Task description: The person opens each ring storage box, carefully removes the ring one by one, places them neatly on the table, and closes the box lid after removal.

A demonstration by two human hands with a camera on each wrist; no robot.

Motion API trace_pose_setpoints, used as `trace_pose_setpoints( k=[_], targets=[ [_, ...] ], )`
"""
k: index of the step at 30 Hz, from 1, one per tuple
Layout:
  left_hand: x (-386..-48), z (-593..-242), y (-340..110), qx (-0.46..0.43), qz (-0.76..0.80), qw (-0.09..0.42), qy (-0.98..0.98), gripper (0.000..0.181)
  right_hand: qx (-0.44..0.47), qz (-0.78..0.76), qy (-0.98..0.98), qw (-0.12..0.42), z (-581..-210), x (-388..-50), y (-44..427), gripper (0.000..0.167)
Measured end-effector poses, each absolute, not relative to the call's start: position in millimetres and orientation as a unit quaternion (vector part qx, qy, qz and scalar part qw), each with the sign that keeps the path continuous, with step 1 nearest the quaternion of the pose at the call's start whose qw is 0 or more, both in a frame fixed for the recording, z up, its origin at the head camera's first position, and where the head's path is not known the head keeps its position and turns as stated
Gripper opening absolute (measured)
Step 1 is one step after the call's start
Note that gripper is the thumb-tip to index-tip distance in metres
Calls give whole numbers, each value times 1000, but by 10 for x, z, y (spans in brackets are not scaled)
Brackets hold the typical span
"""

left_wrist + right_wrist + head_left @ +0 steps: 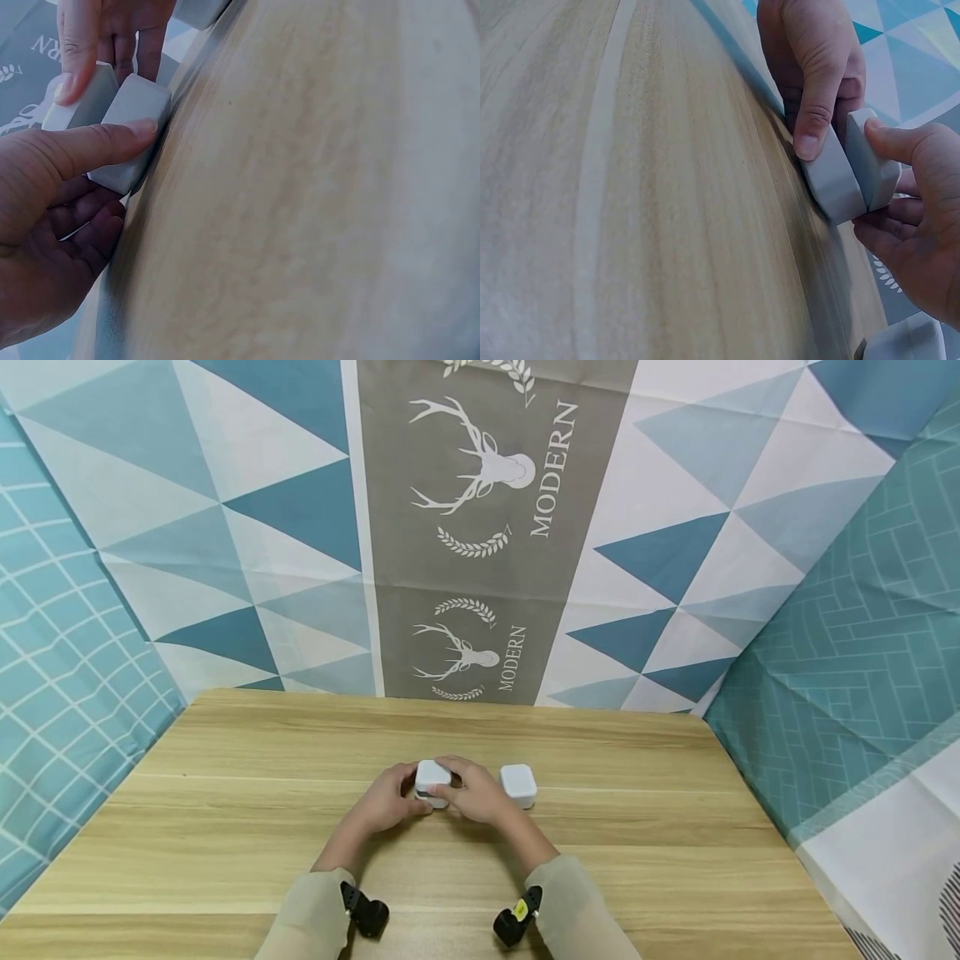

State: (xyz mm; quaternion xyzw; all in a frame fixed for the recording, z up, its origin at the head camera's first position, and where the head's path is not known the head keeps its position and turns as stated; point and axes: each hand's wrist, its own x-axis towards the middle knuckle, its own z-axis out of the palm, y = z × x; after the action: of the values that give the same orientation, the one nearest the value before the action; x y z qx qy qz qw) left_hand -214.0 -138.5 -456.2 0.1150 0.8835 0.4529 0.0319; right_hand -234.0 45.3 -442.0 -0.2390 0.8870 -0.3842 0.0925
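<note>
Two white rounded-square blocks are stacked near the middle of the table, the upper block (433,773) over the lower block (437,802). My left hand (387,797) grips the lower block (135,105) from the left, its thumb on the near side. From the right, my right hand (474,789) pinches the upper block (874,161) between thumb and fingers. In the right wrist view the two blocks touch, the upper one slightly offset from the lower block (831,176).
Just right of my right hand a third white block (518,782) rests on the wooden table (637,860). Patterned cloth (300,527) hangs behind the table's back edge, with blue cloths (60,635) on both sides.
</note>
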Motion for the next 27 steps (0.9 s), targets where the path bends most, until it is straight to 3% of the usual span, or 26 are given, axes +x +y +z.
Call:
trace_pose_setpoints(
  k=[27],
  targets=[
    [-2138, -4554, -1385, 104, 447, 41, 887, 66, -214, -418, 878, 94, -4459, -2365, 439, 52]
  ],
)
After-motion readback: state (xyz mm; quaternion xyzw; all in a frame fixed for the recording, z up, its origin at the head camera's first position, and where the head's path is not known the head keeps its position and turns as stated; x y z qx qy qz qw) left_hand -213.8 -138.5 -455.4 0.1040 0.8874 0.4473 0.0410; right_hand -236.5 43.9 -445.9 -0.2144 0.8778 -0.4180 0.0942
